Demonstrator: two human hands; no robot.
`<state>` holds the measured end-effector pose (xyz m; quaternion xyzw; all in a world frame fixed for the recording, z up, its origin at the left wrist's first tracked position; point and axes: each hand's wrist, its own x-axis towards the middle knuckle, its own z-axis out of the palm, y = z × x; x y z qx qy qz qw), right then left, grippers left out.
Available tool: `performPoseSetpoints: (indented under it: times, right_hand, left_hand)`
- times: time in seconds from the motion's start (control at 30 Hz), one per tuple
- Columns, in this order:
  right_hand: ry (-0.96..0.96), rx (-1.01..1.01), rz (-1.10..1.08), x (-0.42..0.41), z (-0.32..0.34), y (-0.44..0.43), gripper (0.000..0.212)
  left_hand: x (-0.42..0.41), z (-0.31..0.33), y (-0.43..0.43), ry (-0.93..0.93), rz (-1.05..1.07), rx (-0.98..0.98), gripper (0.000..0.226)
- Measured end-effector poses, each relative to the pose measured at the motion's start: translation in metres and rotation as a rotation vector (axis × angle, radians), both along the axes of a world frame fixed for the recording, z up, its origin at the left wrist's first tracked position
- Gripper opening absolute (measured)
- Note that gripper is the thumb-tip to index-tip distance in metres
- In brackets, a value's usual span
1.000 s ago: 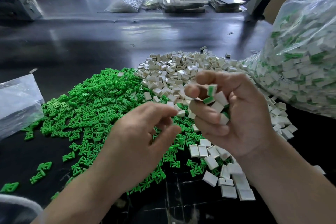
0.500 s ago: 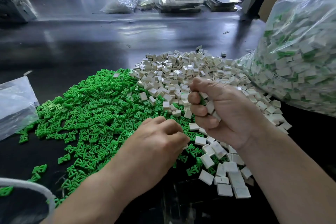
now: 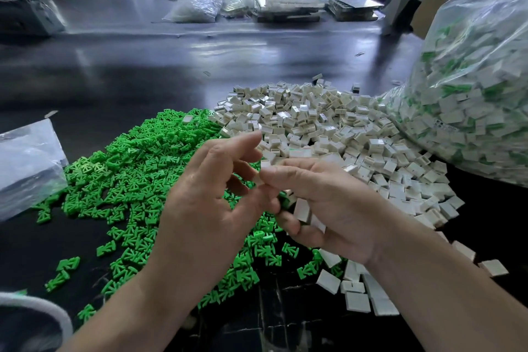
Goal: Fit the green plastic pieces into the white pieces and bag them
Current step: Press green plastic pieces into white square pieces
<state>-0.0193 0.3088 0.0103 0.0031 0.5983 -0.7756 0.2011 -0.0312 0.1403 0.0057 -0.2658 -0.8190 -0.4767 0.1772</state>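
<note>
Head view: white piece (image 3: 265,165) sits between left hand (image 3: 205,208) and right hand (image 3: 337,208).

- Open: the dark table (image 3: 143,74), a broad bare stretch beyond both heaps, reaching to the far clutter (image 3: 285,6) of bags and trays.
- Open, narrow: a strip between the small clear bag (image 3: 25,163) at left and the green pieces (image 3: 137,180), dotted with strays.
- Blocked, centre: green pieces and white pieces (image 3: 328,123), heaped and touching along one seam.
- Blocked, right: a big filled bag (image 3: 471,94), tall and leaning on the white heap.
- Blocked, near: the left hand (image 3: 205,208) and right hand (image 3: 337,208), meeting above that seam.
- Near left corner: a pale curved rim (image 3: 37,308).
</note>
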Motion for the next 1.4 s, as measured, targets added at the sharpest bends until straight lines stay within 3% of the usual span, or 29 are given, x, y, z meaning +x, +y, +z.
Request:
performPoseSetpoints:
  times: [0.13, 0.23, 0.3, 0.37, 0.43, 0.5, 0.6, 0.7, 0.77, 0.97, 1.17, 1.33, 1.4]
  right_hand:
    - [-0.029, -0.098, 0.004, -0.001, 0.0, 0.001, 0.009]
    - [-0.038, -0.134, -0.073, -0.005, -0.001, 0.007, 0.008]
    - [-0.065, -0.198, -0.163, -0.007, 0.0, 0.011, 0.008]
    - [-0.07, -0.228, -0.226, -0.009, 0.001, 0.015, 0.011]
    - [-0.062, -0.209, -0.247, -0.009, 0.001, 0.015, 0.008]
    - [-0.06, -0.181, -0.254, -0.009, 0.0, 0.013, 0.006]
    - [-0.063, -0.17, -0.253, -0.008, -0.001, 0.011, 0.014]
    - [-0.067, -0.144, -0.251, -0.007, -0.001, 0.01, 0.009]
    - [-0.067, -0.122, -0.236, -0.006, -0.001, 0.01, 0.007]
    - [-0.015, -0.059, -0.227, -0.006, -0.002, 0.009, 0.005]
    - [-0.033, -0.076, -0.236, -0.005, -0.004, 0.007, 0.011]
    - [0.017, -0.023, -0.152, -0.001, -0.001, 0.004, 0.012]
    - [0.038, -0.023, -0.118, 0.001, 0.0, 0.002, 0.016]
  left_hand:
    - [0.0, 0.003, -0.001, 0.029, -0.054, -0.022, 0.06]
    - [-0.004, 0.006, -0.012, -0.01, -0.022, -0.048, 0.043]
    - [-0.008, 0.006, -0.022, -0.007, 0.011, -0.311, 0.041]
    - [-0.011, 0.001, -0.026, -0.068, -0.039, -0.614, 0.062]
    - [-0.013, -0.008, -0.025, -0.096, -0.082, -0.751, 0.077]
    - [-0.015, -0.009, -0.021, -0.087, -0.123, -0.804, 0.064]
    - [-0.018, -0.009, -0.022, 0.061, -0.123, -0.77, 0.027]
    - [-0.021, -0.013, -0.023, 0.107, -0.105, -0.742, 0.022]
    - [-0.022, -0.015, -0.022, 0.076, -0.082, -0.662, 0.025]
    - [-0.018, -0.011, -0.021, -0.258, -0.001, -0.09, 0.003]
    - [-0.019, -0.011, -0.02, -0.264, 0.071, -0.018, 0.004]
    - [-0.023, -0.005, -0.021, -0.731, -0.174, 0.498, 0.006]
    - [-0.024, -0.004, -0.02, -0.831, -0.241, 0.628, 0.002]
